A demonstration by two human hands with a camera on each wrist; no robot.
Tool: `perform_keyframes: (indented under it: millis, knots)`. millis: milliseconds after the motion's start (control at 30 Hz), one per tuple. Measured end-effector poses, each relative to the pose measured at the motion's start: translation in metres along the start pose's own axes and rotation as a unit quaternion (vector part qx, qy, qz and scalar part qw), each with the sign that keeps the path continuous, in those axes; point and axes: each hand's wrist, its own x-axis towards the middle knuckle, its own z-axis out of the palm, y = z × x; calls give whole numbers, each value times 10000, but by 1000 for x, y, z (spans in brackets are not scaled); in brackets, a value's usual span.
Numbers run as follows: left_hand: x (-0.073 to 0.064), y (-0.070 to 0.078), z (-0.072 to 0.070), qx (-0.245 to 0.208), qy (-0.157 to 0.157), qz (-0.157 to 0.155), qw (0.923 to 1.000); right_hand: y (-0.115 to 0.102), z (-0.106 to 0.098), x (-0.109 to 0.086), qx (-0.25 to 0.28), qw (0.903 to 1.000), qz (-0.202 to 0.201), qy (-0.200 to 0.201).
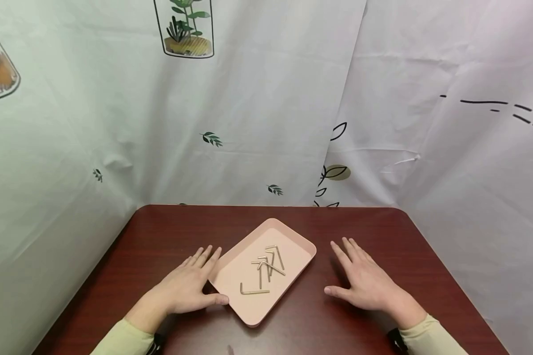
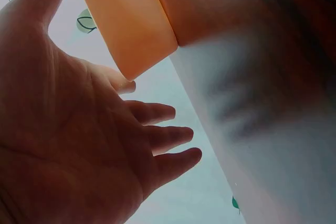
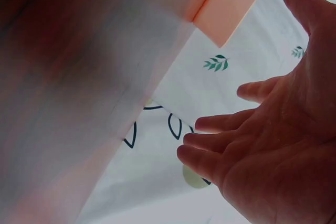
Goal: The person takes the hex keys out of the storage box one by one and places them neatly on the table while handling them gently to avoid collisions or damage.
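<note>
A shallow pink tray (image 1: 288, 230) lies at a slant on the table, with several brass-coloured hex keys (image 1: 255, 292) inside. Most of the keys overlap in a loose cluster; one L-shaped key lies apart at the near end. My left hand (image 1: 182, 288) is at the tray's left corner, fingers straight and spread, thumb and index finger right at the rim. In the left wrist view its palm (image 2: 68, 114) holds nothing. To the right of the tray, a gap away, my right hand (image 1: 368, 283) is spread with straight fingers. Its palm (image 3: 278, 145) is bare too.
The dark red-brown table (image 1: 195, 222) has rounded far corners. White curtains (image 1: 266, 108) printed with leaves and plant jars hang behind it and along both sides. A small dark tip (image 1: 230, 350) shows at the bottom edge of the head view.
</note>
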Motion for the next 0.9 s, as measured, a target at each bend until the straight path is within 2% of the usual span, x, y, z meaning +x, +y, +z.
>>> perform_keyframes:
  millis: [433, 700, 900]
  knots:
    - [2, 0, 0, -193, -210, -20, 9996, -7, 4, 4, 35, 9999, -79, -83]
    - [3, 1, -1, -232, -242, 37, 9994, -15, 2, 12, 129, 9997, -193, -69]
    - [5, 3, -1, -242, -262, 79, 9993, -23, 2, 20, 206, 9994, -203, -212]
